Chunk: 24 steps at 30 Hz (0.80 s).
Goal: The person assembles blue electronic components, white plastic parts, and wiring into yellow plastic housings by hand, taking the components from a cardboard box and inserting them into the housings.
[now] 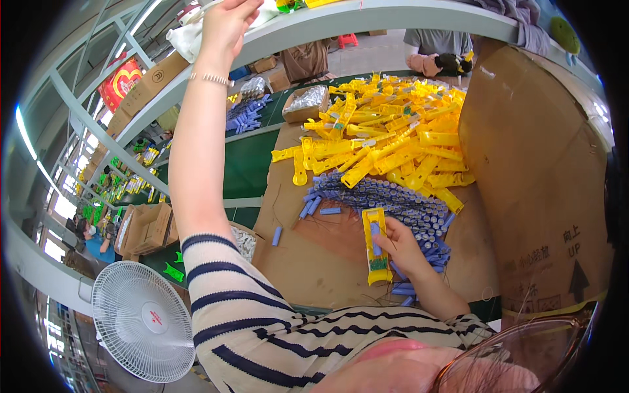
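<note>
My right hand (407,245) grips a long yellow plastic casing (376,219) from its right side. A blue cylindrical battery (376,237) lies inside the casing, with a green circuit board (378,263) at its lower end. My left arm stretches far up, and my left hand (226,27) is at the shelf (367,19) beside a white cloth (189,40). Its fingers look curled together, but the top edge cuts them off, so what they hold is hidden. Many blue batteries (393,200) stand packed behind my right hand, with a large heap of yellow casings (393,131) beyond.
A tall cardboard sheet (531,164) walls the right side. Small boxes of silvery parts (306,101) stand at the back and beside my left elbow. A white fan (145,321) is at lower left. Loose batteries (276,236) lie on the cardboard work surface. A person (438,49) sits across.
</note>
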Each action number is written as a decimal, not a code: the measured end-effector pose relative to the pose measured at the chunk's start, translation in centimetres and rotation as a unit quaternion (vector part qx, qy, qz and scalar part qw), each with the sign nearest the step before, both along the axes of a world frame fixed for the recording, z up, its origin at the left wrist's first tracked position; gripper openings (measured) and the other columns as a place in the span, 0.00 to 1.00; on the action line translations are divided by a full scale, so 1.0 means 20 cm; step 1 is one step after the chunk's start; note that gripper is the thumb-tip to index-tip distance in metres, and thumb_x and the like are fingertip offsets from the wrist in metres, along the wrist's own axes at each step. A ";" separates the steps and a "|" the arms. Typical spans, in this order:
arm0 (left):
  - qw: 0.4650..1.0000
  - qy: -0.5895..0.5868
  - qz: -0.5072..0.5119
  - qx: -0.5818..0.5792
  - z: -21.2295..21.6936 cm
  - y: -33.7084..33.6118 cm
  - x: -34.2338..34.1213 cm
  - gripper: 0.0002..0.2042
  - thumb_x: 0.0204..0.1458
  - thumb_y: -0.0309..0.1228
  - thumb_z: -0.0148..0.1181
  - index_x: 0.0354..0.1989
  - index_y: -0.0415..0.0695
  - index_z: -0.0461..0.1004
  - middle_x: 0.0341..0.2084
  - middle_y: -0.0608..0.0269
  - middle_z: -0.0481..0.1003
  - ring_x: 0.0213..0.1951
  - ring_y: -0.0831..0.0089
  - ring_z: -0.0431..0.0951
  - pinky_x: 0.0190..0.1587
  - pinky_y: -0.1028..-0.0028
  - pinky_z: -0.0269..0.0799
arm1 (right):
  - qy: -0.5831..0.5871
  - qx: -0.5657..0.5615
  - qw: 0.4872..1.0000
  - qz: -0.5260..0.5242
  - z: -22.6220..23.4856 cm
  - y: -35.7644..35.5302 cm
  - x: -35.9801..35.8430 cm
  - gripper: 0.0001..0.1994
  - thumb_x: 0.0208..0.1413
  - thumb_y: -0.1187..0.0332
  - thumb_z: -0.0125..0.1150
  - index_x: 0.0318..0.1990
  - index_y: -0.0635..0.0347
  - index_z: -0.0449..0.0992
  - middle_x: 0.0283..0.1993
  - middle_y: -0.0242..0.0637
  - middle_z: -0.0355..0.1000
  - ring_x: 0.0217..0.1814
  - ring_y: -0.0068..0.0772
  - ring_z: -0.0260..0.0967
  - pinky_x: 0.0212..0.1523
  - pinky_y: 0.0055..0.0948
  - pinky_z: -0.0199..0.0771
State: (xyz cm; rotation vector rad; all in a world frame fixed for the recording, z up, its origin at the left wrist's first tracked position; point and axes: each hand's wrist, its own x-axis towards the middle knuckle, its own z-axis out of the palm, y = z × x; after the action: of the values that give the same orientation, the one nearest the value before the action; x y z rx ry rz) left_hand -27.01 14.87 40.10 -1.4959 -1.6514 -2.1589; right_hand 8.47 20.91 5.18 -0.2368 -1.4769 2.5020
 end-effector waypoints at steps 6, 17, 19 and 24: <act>0.994 0.021 -0.089 0.058 -0.50 -0.27 0.71 0.11 0.44 0.15 0.62 0.37 0.35 0.77 0.38 0.55 0.76 0.39 0.71 0.77 0.43 0.76 0.74 | 0.062 0.056 0.996 -0.042 0.18 0.03 -0.01 0.19 0.55 0.79 0.55 0.54 0.65 0.64 0.42 0.33 0.71 0.39 0.20 0.70 0.38 0.20 0.72; 0.987 0.071 -0.106 0.100 -0.94 -0.48 0.98 0.09 0.40 0.11 0.63 0.31 0.34 0.78 0.38 0.55 0.73 0.36 0.68 0.79 0.41 0.76 0.76 | 0.101 0.102 0.988 -0.054 0.41 -0.07 -0.03 0.21 0.53 0.80 0.55 0.56 0.65 0.62 0.45 0.34 0.70 0.41 0.17 0.68 0.41 0.19 0.70; 0.988 0.019 -0.122 0.090 -1.00 -0.49 1.02 0.08 0.41 0.12 0.62 0.32 0.34 0.78 0.36 0.57 0.73 0.36 0.68 0.79 0.40 0.76 0.76 | 0.122 0.139 0.981 -0.059 0.45 -0.09 -0.01 0.21 0.53 0.78 0.56 0.56 0.65 0.62 0.46 0.34 0.70 0.43 0.17 0.67 0.43 0.20 0.69; 0.988 -0.130 -0.068 0.047 -1.13 -0.49 1.14 0.10 0.49 0.17 0.59 0.41 0.33 0.75 0.35 0.61 0.71 0.34 0.74 0.75 0.39 0.79 0.73 | 0.115 0.210 0.966 -0.094 0.43 -0.09 -0.02 0.21 0.51 0.75 0.61 0.53 0.67 0.65 0.47 0.36 0.70 0.48 0.21 0.67 0.49 0.23 0.67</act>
State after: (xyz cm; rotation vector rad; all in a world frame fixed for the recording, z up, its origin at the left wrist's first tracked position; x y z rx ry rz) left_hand -4.24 5.17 17.41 -1.3892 -1.5262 -2.5638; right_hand 8.00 19.17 13.85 -0.0106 -1.7429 1.9386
